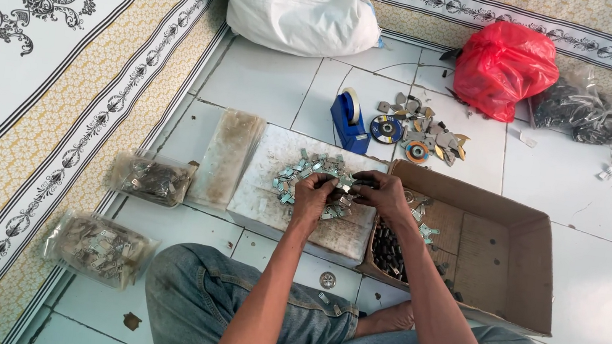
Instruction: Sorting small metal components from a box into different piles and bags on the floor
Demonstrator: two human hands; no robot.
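Left hand point(313, 193): hovered over the pile of small metal clips point(311, 177), fingers pinched together on one or two small metal pieces, too tiny to tell exactly which.
Right hand point(382, 194): met the left right above the pile, fingertips closed on the same little piece between them.
Where the clips sat: heaped on a worn white slab point(272, 199) laid flat on the floor, toward its far right corner, just beside the cardboard box point(500, 252).
Handling guess: light, stiff, thin stamped metal, probably sharp-edged and a bit slippery; best pinched by the flat sides with fingertips, not squeezed on the edges.
Box: open, some clips and a dark batch of parts along its near left side.
Floor: white tile point(270, 83), glossy, hard, easy place to lose a dropped clip.
Around: blue tape dispenser point(348, 121), loose discs and metal bits point(422, 131), red plastic bag point(504, 68), white sack point(298, 6), two clear bags of parts point(99, 247) by the patterned mat at the left edge.
Seated cross-legged in jeans.
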